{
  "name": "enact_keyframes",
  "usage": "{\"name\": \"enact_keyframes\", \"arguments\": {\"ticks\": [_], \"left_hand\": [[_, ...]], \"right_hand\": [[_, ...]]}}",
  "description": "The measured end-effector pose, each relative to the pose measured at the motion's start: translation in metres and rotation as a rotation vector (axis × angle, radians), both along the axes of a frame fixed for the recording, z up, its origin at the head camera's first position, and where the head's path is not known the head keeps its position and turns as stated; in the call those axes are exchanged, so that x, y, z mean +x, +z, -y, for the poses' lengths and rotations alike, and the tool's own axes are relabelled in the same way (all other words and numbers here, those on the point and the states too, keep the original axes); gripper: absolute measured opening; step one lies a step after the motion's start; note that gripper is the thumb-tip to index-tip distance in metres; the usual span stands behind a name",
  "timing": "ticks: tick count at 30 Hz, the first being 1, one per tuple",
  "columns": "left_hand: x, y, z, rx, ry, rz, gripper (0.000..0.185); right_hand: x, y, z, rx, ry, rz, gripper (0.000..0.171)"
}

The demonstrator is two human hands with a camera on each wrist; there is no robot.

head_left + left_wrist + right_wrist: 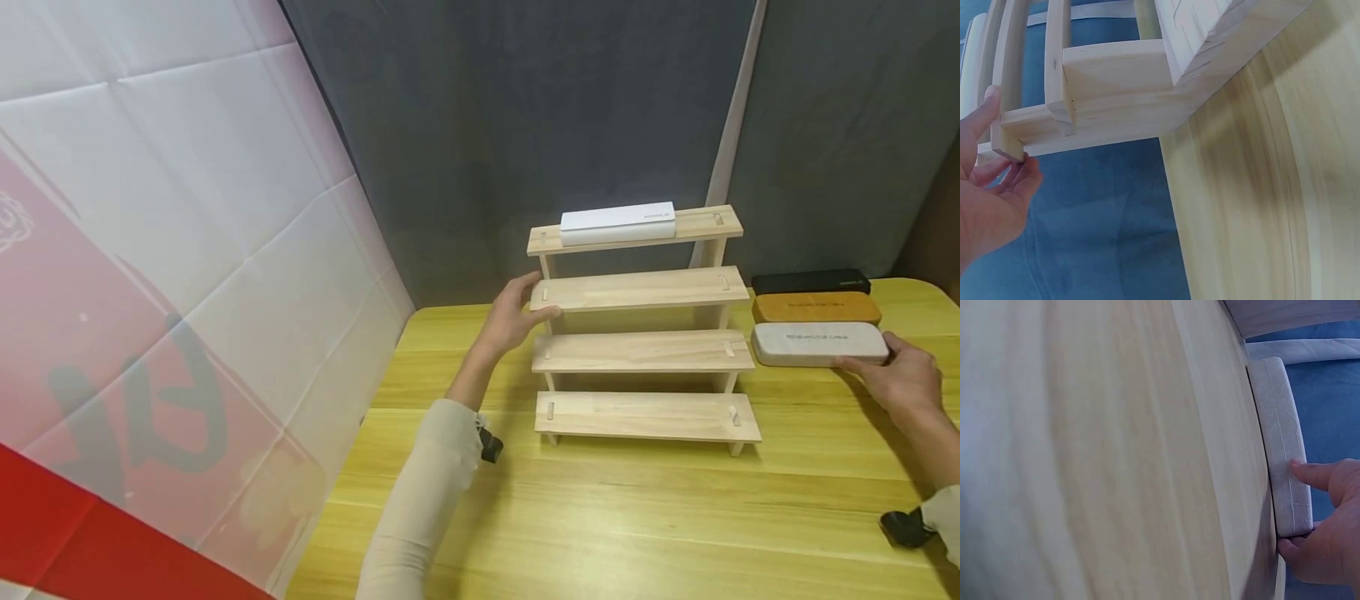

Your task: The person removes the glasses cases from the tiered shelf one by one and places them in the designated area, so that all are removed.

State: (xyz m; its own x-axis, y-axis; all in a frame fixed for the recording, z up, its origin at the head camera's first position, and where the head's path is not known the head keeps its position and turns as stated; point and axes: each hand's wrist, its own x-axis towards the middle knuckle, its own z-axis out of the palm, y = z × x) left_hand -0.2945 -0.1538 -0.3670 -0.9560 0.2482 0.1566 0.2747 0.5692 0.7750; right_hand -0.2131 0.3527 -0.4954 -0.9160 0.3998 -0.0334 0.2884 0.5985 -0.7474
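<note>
Nearest me, my cream-sleeved left hand (512,318) clasps the left end of the four-tiered pale wooden stepped rack (643,350); my right hand (905,379) grips the grey oblong case (819,343), first of three cases beside the rack; orange case (816,308) and black case (811,282) behind; lettering unreadable; one white box (617,222) tops the rack on the yellow wooden table (600,517).

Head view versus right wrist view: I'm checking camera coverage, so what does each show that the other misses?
Only the head view shows the stepped wooden rack, the white case on its top step, the black case, the orange case and the left hand gripping the rack's end. Only the right wrist view shows the grey case's side seam close up. Both show the right hand holding that case on the yellow table.
</note>
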Motion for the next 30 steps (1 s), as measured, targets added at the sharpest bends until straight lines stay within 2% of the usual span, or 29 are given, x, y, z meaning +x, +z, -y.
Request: {"name": "enact_keyframes", "arguments": {"ticks": [3, 6, 10, 13, 21, 25, 30], "left_hand": [[-0.001, -0.001, -0.001, 0.005, -0.005, 0.000, 0.079], [-0.001, -0.002, -0.001, -0.009, -0.004, -0.008, 0.079], [-0.001, -0.001, -0.002, -0.037, 0.004, -0.019, 0.079], [-0.001, 0.000, -0.002, -0.033, 0.004, -0.015, 0.080], [-0.002, 0.002, 0.002, -0.015, -0.014, -0.002, 0.092], [-0.004, 0.003, 0.004, -0.007, -0.006, 0.005, 0.106], [-0.008, 0.009, 0.001, 0.081, 0.003, -0.001, 0.118]], "right_hand": [[0.001, 0.000, -0.001, 0.018, -0.001, -0.008, 0.080], [0.001, 0.000, -0.001, 0.054, -0.002, -0.045, 0.066], [0.002, 0.006, 0.001, 0.031, -0.020, -0.055, 0.082], [0.002, 0.014, 0.009, -0.025, -0.036, -0.071, 0.103], [-0.006, 0.044, 0.042, -0.107, -0.025, -0.323, 0.095], [-0.011, 0.059, 0.057, -0.170, 0.025, -0.430, 0.092], [-0.019, 0.079, 0.075, -0.219, 0.107, -0.549, 0.087]]}}
